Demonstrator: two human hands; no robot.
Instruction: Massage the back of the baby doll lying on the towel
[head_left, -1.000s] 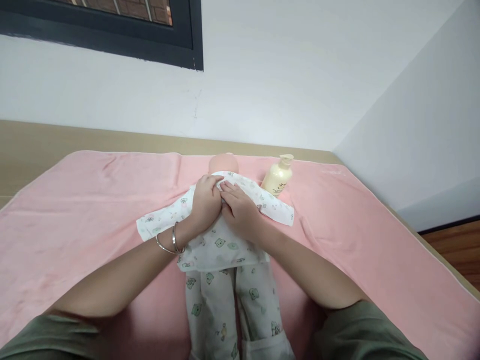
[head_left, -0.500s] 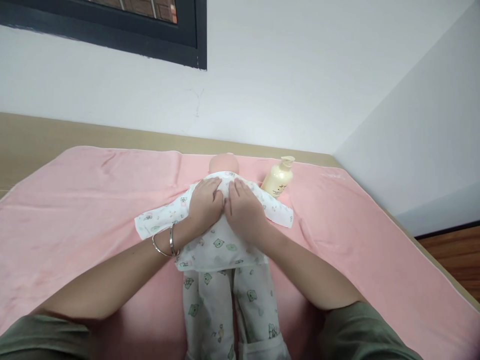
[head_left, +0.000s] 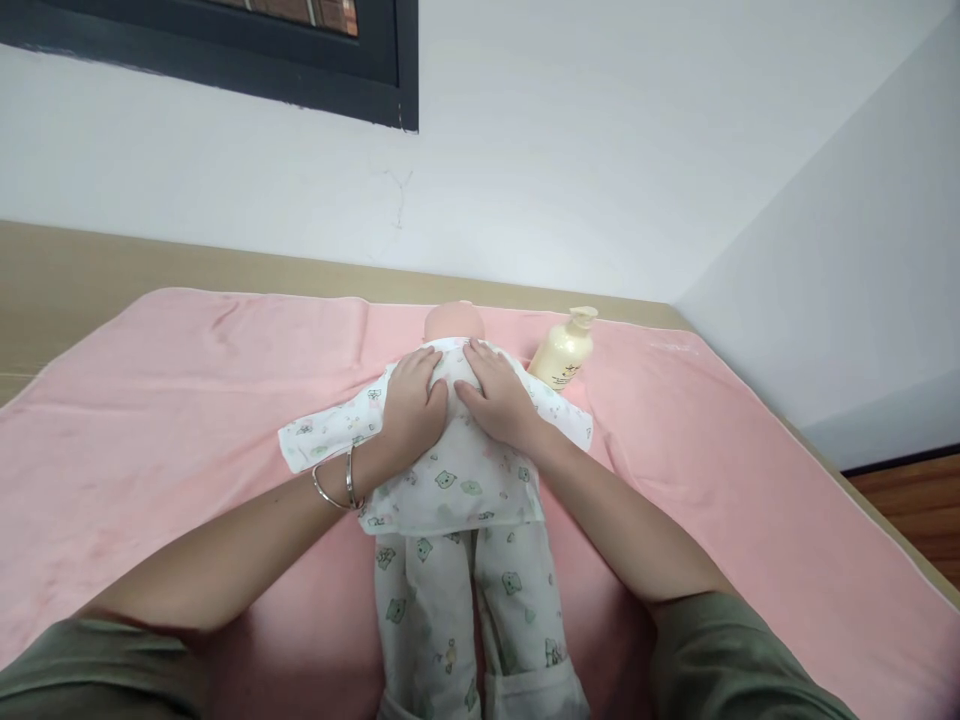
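Note:
A baby doll (head_left: 454, 322) lies with its head toward the wall, dressed in a white top (head_left: 465, 488) and trousers (head_left: 442, 600) printed with small green animals. Both sleeves are spread out sideways. My left hand (head_left: 414, 402) rests flat on the left side of the doll's upper body, fingers stretched toward its head. On the right side lies my right hand (head_left: 501, 398), also flat, with its thumb pointing inward. A strip of printed cloth shows between the two thumbs. Neither hand grips anything. The doll's face is not visible.
A cream pump bottle (head_left: 564, 350) leans beside the right sleeve. Beneath everything is a pink blanket (head_left: 187, 400) on a wooden surface (head_left: 75, 255). A white wall (head_left: 540, 150) and a dark window frame (head_left: 407, 70) stand behind.
My hands have moved slightly apart on the doll's upper body, and a gap has opened between the thumbs. The whole view has shifted a little. The bottle stays beside the sleeve.

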